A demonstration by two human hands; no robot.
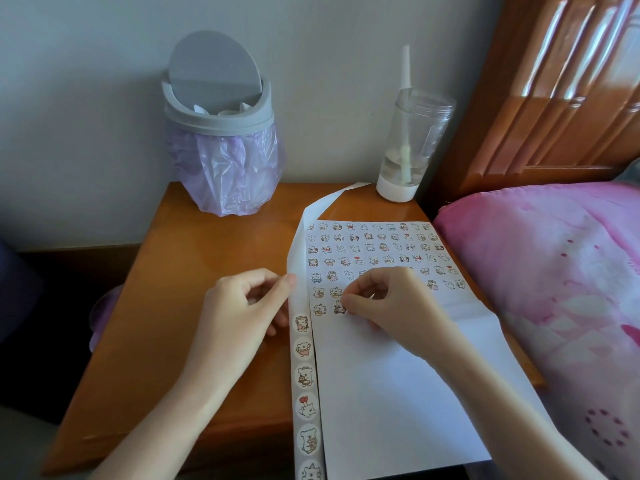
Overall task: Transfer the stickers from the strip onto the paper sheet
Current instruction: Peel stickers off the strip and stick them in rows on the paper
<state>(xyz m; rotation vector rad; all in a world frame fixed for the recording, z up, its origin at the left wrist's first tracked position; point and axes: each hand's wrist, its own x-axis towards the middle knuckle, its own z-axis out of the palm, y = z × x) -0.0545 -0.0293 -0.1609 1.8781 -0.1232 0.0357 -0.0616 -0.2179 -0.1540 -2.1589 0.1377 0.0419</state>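
Observation:
A white paper sheet (391, 386) lies on the wooden bedside table (194, 271), its upper half covered with several rows of small cartoon stickers. A long sticker strip (305, 375) runs down the sheet's left edge, with round animal stickers on its lower part and bare backing higher up. My left hand (242, 313) pinches the strip's left edge with thumb and forefinger. My right hand (391, 303) has curled fingers, and its fingertips press a small sticker (340, 307) onto the sheet in the lowest row, next to one other sticker.
A grey swing-lid bin (218, 133) with a purple bag stands at the table's back left. A clear bottle (408, 140) with a white base and a straw stands at the back right. A pink bedcover (554, 289) and wooden headboard (554, 81) lie to the right.

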